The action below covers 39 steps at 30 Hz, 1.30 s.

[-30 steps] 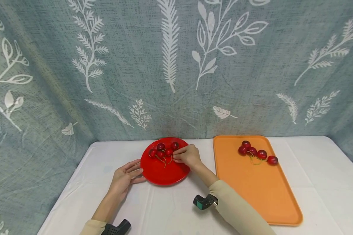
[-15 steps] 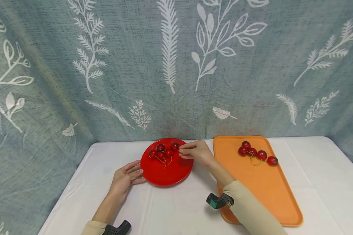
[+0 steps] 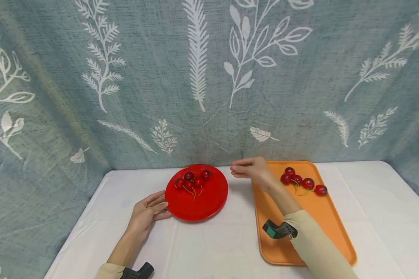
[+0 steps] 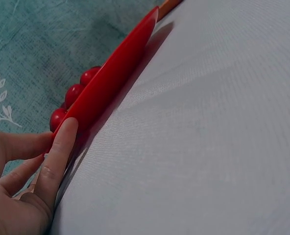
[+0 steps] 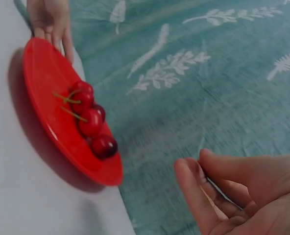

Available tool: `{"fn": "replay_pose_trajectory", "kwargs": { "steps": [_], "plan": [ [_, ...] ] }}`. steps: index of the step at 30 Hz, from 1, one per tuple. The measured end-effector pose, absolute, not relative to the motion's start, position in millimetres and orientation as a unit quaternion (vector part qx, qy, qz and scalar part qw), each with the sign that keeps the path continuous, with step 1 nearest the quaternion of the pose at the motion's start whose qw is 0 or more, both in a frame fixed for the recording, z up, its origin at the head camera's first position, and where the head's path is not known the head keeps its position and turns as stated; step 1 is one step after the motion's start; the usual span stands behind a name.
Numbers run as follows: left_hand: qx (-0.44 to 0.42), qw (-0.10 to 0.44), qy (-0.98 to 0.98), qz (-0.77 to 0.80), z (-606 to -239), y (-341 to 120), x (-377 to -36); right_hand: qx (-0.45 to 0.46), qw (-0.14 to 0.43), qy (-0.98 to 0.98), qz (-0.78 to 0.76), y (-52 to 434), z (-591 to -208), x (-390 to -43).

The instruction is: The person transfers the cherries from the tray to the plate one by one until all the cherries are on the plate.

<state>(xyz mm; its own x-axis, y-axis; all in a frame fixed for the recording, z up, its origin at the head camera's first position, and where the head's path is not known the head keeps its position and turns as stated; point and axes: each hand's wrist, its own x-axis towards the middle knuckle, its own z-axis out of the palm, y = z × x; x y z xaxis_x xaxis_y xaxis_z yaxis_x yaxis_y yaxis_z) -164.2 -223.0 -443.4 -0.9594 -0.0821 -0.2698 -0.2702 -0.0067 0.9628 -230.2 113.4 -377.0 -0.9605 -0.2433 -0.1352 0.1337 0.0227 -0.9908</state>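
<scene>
A round red plate (image 3: 195, 205) with several dark red cherries (image 3: 189, 183) near its far side lies at the middle of the table's back. My left hand (image 3: 143, 213) is at the plate's left rim, its fairly straight fingers touching the edge. In the left wrist view one finger (image 4: 61, 156) lies against the plate's outer side. My right hand (image 3: 255, 170) hovers between the plate and the orange tray, thumb and fingertips close together, holding nothing. Green stems show on some cherries of the plate in the right wrist view.
An orange tray (image 3: 321, 232) stands to the right, partly covered by my right forearm. Several cherries (image 3: 296, 179) with stems lie in its far right part. A patterned teal curtain (image 3: 209, 77) hangs behind the white table (image 3: 202, 248).
My right hand has drawn back from the cherries on the plate and moved right, over to the tray's left side. The left hand stays at the plate's rim.
</scene>
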Motion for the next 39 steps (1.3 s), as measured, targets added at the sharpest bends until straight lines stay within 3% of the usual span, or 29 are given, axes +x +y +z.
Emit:
{"fn": "replay_pose_trajectory", "kwargs": {
  "steps": [17,39],
  "plan": [
    [-0.133,0.066,0.698,0.7,-443.0,-224.1,-161.0,-0.012,0.126,0.725,-0.677,171.0,-374.4,-230.2],
    [-0.127,0.06,0.702,0.699,-445.5,-223.3,-161.9,-0.003,0.114,0.749,-0.653,223.8,-400.4,-208.6]
  ]
}}
